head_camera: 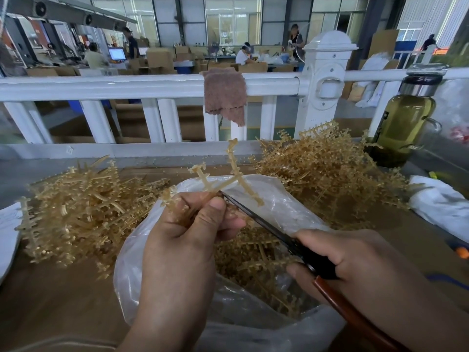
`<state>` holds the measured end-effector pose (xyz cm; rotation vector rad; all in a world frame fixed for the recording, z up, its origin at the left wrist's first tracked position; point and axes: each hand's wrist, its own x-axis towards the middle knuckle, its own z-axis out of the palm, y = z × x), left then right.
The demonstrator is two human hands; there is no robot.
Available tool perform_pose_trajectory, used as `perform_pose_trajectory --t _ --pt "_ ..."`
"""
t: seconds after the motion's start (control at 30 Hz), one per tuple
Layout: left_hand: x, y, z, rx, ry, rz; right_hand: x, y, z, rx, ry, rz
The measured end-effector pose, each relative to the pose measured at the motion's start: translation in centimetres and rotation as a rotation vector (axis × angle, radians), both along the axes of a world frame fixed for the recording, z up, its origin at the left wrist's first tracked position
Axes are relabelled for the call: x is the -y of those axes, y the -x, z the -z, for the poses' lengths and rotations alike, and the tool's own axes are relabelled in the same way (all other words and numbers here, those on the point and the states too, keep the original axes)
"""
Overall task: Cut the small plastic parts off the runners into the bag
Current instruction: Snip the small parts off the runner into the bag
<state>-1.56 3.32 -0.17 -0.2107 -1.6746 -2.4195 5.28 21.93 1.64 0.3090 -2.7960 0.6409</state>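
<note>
Heap of amber runners (76, 214) far left. Left hand (185, 240) is raised over the crinkly clear bag (286, 207), thumb and fingers pinching a spiky cross-shaped runner (229, 177). Right hand (355, 260) is wrapped round dark cutters (276, 233), tip touching that runner. Tangled pile (330, 174) on the right.

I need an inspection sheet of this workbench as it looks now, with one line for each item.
surface: brown tabletop, largely covered.
job's things: runner held above the clear bag; tan pieces inside the bag; left pile and right pile of runners beside it; cutter tip at the runner.
clutter: bottle of yellowish liquid; crumpled white sheet at the right.
grippers: left hand pinches the runner; right hand grips the cutter.
cables: thin blue strand at the right edge; cannot tell whether it is a cable.
surroundings: white railing with a brown cloth on it; boxes and people beyond.
</note>
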Motion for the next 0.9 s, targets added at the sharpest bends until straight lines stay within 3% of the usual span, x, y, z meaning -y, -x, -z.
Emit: perform_pose_trajectory --t 0.33,0.53,0.9 --pt "0.7 0.7 0.1 -0.074 0.155 -0.056 -0.6 0.2 -0.2 0.042 -0.054 -0.006" --pt "0.8 0.7 -0.2 0.02 -0.014 0.074 0.2 -0.2 -0.5 0.076 0.061 0.037" --pt "0.5 0.7 0.1 0.014 -0.091 0.078 0.7 -0.5 -1.0 0.084 -0.038 0.103"
